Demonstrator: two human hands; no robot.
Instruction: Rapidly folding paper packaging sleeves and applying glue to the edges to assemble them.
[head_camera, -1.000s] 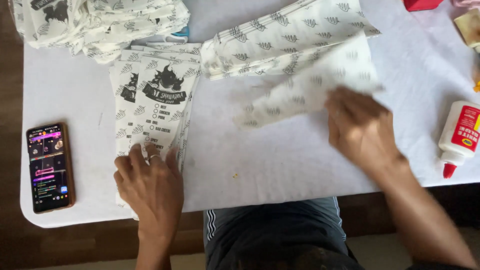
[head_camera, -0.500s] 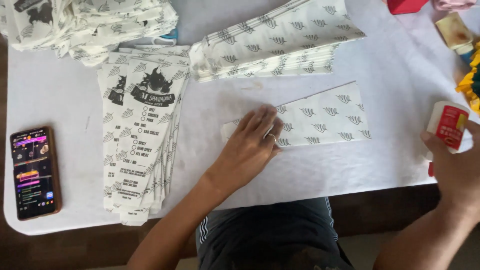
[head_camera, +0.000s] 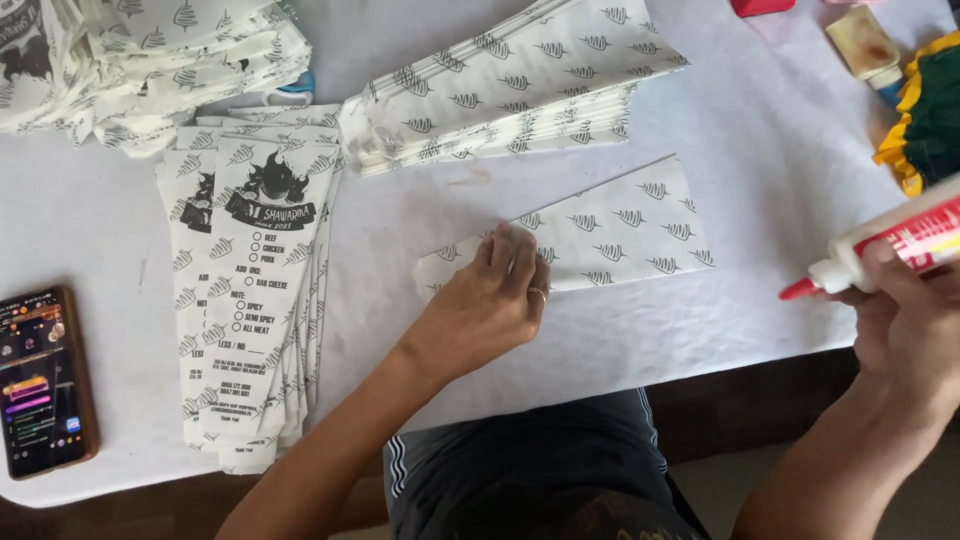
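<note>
While the left hand (head_camera: 490, 305) flattens a paper bag (head_camera: 600, 235) beside a phone (head_camera: 40, 380), the right hand (head_camera: 905, 320) grips a glue bottle (head_camera: 890, 245).

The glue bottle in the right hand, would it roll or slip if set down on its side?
The glue bottle looks round, so it would probably roll. Its smooth label may be slippery. The right hand wraps it easily; likely light.

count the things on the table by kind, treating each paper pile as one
paper bag piles: 3
single paper sheet under left hand: 1
phone: 1
glue bottle in right hand: 1
total: 6
</note>
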